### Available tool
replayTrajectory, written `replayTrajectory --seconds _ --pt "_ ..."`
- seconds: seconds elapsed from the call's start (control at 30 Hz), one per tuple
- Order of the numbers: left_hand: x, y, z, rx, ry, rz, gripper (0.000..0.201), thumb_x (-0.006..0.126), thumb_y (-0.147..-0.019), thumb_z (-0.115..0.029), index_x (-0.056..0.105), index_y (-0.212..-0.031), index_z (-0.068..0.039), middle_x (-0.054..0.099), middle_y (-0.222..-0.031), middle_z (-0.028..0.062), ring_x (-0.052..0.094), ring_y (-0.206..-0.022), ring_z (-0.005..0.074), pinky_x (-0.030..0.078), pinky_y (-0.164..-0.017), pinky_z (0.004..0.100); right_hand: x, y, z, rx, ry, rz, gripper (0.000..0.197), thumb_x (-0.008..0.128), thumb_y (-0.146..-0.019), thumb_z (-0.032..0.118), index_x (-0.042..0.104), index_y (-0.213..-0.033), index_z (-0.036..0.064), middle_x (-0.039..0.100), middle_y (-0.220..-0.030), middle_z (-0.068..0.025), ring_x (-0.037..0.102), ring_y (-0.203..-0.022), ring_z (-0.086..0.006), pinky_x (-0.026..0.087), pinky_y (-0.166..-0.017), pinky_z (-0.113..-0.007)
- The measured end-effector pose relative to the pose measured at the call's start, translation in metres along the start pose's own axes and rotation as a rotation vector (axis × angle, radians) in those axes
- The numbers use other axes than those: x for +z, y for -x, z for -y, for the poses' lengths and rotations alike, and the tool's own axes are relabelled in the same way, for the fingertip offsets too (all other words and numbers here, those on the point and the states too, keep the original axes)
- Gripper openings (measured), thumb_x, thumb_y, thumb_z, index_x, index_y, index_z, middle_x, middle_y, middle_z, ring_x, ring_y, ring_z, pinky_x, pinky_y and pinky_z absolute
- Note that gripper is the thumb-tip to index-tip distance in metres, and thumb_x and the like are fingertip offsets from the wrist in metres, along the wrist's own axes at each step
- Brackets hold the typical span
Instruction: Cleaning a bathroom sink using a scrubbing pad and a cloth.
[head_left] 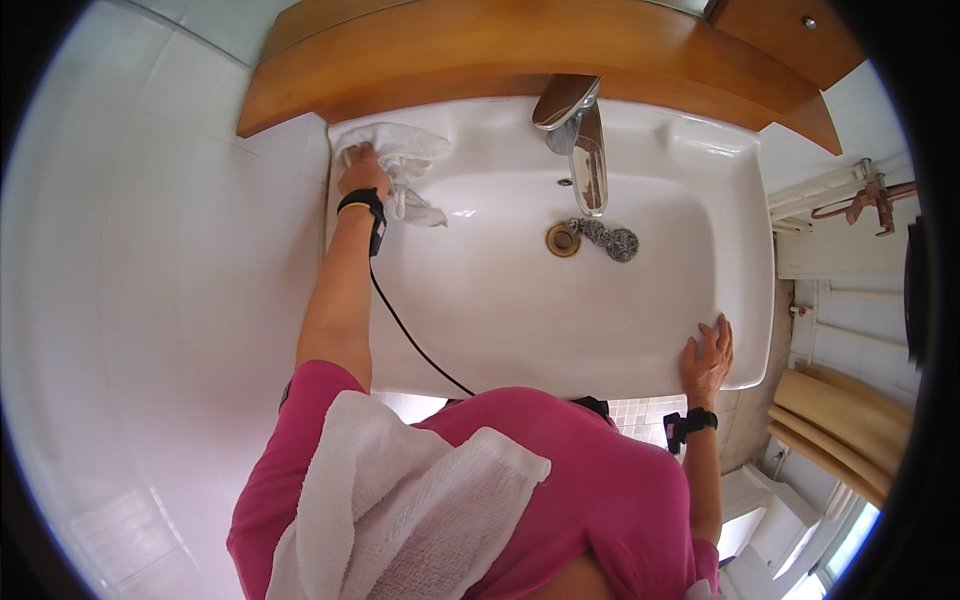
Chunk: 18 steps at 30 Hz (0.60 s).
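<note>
At the back left corner of the white washbasin (480, 340), my left hand (364, 172) presses a crumpled white cloth (408, 141) onto the rim. Its fingers are partly buried in the folds, and one end of the cloth hangs down into the bowl. My right hand (708, 358) lies on the front right rim, fingers spread and holding nothing. A grey wiry clump like a steel wool scourer (621, 244) rests in the bowl beside the brass-coloured drain (562, 240). Above them the chrome tap (588, 160) reaches out over the bowl.
An orange-brown wooden shelf (450, 60) runs along the back of the basin. White tiled wall (150, 280) stands close on the left. A white towel (400, 490) drapes over my chest. Pipes with a valve (876, 200) and tan boards (845, 420) are on the right.
</note>
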<state>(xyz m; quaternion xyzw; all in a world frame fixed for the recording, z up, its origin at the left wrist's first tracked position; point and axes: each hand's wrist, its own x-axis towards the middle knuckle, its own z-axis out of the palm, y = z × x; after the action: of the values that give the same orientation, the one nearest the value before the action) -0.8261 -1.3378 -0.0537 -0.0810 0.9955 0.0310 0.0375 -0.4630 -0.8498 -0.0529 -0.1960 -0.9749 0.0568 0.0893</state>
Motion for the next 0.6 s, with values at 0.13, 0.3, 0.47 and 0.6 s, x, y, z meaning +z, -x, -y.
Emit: replayTrajectory --seconds 0.13,0.3,0.47,0.6 --pt "-0.002 0.020 -0.006 0.151 -0.048 0.057 0.045 0.047 -0.080 -0.013 0.041 -0.125 -0.008 0.035 -0.134 0.0145 0.054 -0.107 0.0343 0.047 -0.086 0.0421 0.001 0.001 0.000 -0.011 -0.008 0.006 0.029 0.058 -0.077 0.016 0.059 -0.106 0.0091 0.042 -0.133 -0.0134 0.036 -0.126 -0.0322 0.031 -0.100 -0.046" --pt "-0.005 0.052 -0.005 0.196 -0.090 0.166 0.034 0.044 -0.082 -0.015 0.049 -0.115 -0.007 0.046 -0.124 0.0169 0.055 -0.104 0.0338 0.046 -0.086 0.0431 0.002 0.003 -0.002 0.000 0.000 0.010 0.029 0.056 -0.080 0.015 0.058 -0.108 0.0081 0.042 -0.134 -0.0145 0.037 -0.126 -0.0313 0.031 -0.101 -0.044" --pt "-0.006 0.106 0.013 0.248 -0.122 0.165 0.030 0.043 -0.083 -0.016 0.051 -0.110 -0.005 0.049 -0.117 0.0209 0.058 -0.097 0.0349 0.048 -0.081 0.0432 0.003 0.004 -0.004 -0.015 -0.008 -0.019 0.028 0.057 -0.079 0.016 0.058 -0.106 0.0091 0.042 -0.133 -0.0131 0.037 -0.125 -0.0318 0.032 -0.100 -0.045" --pt "-0.012 0.156 0.031 0.272 -0.146 0.146 0.032 0.048 -0.078 -0.015 0.050 -0.108 -0.003 0.051 -0.115 0.0192 0.060 -0.092 0.0341 0.050 -0.074 0.0424 0.004 0.004 -0.004 -0.014 -0.004 -0.011 0.028 0.056 -0.079 0.016 0.058 -0.106 0.0091 0.043 -0.133 -0.0128 0.038 -0.125 -0.0307 0.032 -0.100 -0.044"
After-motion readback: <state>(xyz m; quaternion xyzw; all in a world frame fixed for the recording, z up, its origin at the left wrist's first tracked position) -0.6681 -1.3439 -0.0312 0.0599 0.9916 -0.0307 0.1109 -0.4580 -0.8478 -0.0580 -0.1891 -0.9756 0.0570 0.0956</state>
